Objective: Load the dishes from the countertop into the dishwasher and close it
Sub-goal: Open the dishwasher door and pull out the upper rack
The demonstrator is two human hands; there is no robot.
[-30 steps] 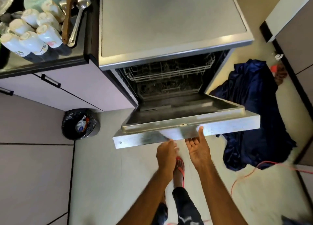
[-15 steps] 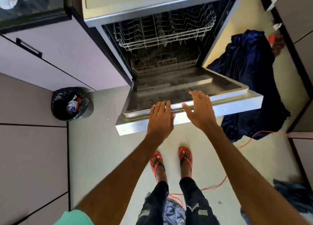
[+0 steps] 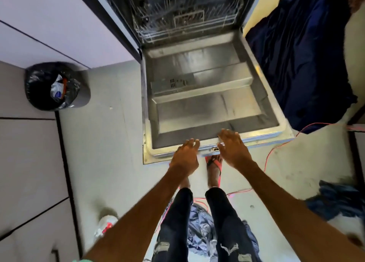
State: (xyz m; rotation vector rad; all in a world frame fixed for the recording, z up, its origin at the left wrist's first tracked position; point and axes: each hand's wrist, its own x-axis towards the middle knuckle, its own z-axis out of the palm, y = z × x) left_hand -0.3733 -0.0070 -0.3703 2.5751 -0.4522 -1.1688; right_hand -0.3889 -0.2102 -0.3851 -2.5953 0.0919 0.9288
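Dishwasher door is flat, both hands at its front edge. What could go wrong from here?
The sandalled foot sits right at the front edge of the dishwasher door, so a step forward could bang a shin. The red cable loops across the floor by the feet: a trip hazard while carrying dishes. The blue cloth beside the door could slip underfoot.

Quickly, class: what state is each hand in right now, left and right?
Left hand: open, fingers relaxed at the door front edge, holding nothing.
Right hand: open, fingers spread over the door rim, holding nothing.
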